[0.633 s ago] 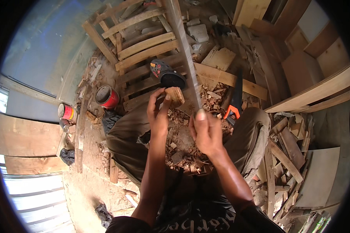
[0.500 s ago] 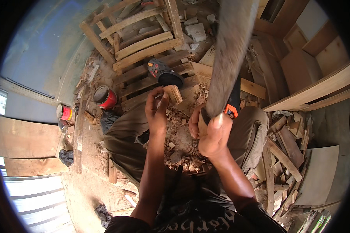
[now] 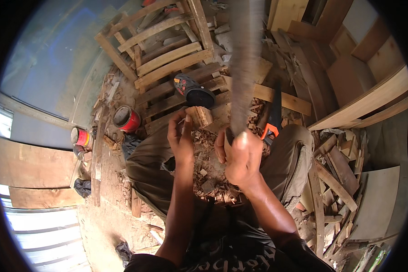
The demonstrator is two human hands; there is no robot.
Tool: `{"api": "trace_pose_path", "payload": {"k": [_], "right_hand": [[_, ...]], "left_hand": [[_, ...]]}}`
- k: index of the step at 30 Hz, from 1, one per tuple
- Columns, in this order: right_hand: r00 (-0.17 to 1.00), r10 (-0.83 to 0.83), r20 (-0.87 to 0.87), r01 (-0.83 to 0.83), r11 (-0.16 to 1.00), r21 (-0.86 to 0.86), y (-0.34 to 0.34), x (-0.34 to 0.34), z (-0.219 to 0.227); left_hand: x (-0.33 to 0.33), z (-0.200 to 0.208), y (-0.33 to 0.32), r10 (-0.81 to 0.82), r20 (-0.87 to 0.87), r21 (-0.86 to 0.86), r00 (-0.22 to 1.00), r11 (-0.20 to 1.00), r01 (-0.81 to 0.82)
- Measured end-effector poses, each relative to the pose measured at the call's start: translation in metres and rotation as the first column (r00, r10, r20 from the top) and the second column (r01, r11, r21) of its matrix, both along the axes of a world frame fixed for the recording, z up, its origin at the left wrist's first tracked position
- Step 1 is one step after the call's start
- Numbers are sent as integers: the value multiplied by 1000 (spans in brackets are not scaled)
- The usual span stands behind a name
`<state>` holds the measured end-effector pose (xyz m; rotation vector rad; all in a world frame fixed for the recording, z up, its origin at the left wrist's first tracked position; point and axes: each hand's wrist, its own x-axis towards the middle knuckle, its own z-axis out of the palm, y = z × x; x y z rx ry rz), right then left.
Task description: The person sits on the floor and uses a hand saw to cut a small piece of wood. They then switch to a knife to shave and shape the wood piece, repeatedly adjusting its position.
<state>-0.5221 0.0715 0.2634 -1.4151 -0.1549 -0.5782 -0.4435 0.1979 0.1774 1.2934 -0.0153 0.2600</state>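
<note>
My right hand (image 3: 242, 156) is wrapped round the handle of a machete (image 3: 245, 59). Its long, broad, grey-brown blade points up and away, smeared by motion. The handle is mostly hidden in my fist. Between thumb and fingers, my left hand (image 3: 181, 136) holds a small rough wood block (image 3: 199, 117), its end split and pale. The blade stands to the right of the block, apart from it. Below both hands, wood chips (image 3: 208, 181) cover the ground between my knees.
A handsaw (image 3: 272, 120) with an orange-and-black handle rests by my right knee. A dark clog (image 3: 193, 90) lies on wooden slats ahead. Red cans (image 3: 127, 119) stand at left, a slatted wooden frame (image 3: 167, 45) beyond. Scrap wood (image 3: 335, 177) is heaped at right.
The machete and my right hand have shifted left, toward the block, and more of the handsaw shows. My left hand still holds the block, which is slightly lower and turned.
</note>
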Motion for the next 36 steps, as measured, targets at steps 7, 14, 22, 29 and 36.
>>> {"api": "trace_pose_path", "payload": {"k": [7,14,22,29,36], "right_hand": [[870,-113,-480,-21,964,-264,19,-16,-102],[956,20,-291,-44,996,-77,-1,-12,-35],[856,-102,-507,-31,969,-246,17,-8,-97],[791,57,-609,-161,980,-118,4,-6,-57],[984,-164,-72,152,976,-155,10,0,-63]], "left_hand": [[-9,-2,-8,45,-10,24,999,999,-45],[2,-1,-10,114,-33,99,993,989,-110],[2,0,-18,84,-74,-37,994,996,-87],[6,8,-8,107,-145,46,984,994,-101],[5,15,-23,90,-156,42,984,996,-84]]}}
